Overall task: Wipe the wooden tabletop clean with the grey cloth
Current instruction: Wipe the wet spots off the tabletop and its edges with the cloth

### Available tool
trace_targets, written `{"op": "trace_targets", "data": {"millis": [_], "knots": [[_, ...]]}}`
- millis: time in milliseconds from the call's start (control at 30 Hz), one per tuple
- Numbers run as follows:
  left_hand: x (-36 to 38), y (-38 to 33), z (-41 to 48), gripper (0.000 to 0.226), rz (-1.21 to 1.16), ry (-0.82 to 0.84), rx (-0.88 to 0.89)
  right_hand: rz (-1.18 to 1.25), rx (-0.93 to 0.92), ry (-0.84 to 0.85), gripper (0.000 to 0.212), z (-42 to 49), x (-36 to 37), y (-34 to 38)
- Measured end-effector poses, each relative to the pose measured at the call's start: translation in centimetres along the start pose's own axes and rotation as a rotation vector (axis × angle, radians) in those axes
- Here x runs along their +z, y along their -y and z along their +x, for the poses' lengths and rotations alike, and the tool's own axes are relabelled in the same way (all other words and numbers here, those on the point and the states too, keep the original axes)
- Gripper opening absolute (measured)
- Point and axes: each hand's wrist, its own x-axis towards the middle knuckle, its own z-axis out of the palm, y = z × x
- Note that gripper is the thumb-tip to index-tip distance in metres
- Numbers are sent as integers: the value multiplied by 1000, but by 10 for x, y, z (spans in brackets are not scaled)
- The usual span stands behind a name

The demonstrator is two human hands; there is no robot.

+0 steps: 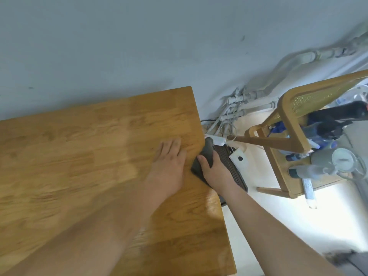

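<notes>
The wooden tabletop (pixel 79 156) fills the left and middle of the head view, its right edge running down from the far corner. My left hand (pixel 169 164) lies flat on the wood near that edge, fingers spread and holding nothing. My right hand (pixel 215 170) grips the dark grey cloth (pixel 205 156) bunched against the table's right edge, thumb on top. Part of the cloth hangs over the side and is hidden under my palm.
A dark ribbed object (pixel 231 166) sits just off the table edge below my right hand. A wooden chair (pixel 288 128) loaded with bottles and tools (pixel 322 162) stands to the right. Grey pipes (pixel 239 108) run along the blue-grey wall (pixel 139 46).
</notes>
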Motion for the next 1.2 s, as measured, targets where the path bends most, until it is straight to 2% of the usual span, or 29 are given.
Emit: {"op": "trace_targets", "data": {"millis": [167,333,500,667,733,867,1000,1200], "knots": [[33,-32,-53,55,-71,107,52,27,0,9,51,-97,18,-79],[50,-49,-82,50,-94,121,71,-13,106,36,54,-87,20,-79],[57,-57,-97,50,-67,91,79,42,86,6,70,-34,14,-37],[60,-56,-118,48,-55,122,96,51,43,-74,81,-59,26,-56],[63,-55,-127,52,-55,171,113,90,41,-92,78,-85,32,-79],[73,-55,-149,51,-48,237,173,144,82,-128,55,-146,48,-132],[83,-46,-179,47,-21,269,252,152,156,-191,58,-186,67,-168],[84,-14,-217,51,-9,316,312,140,186,-351,54,-208,90,-171]]}}
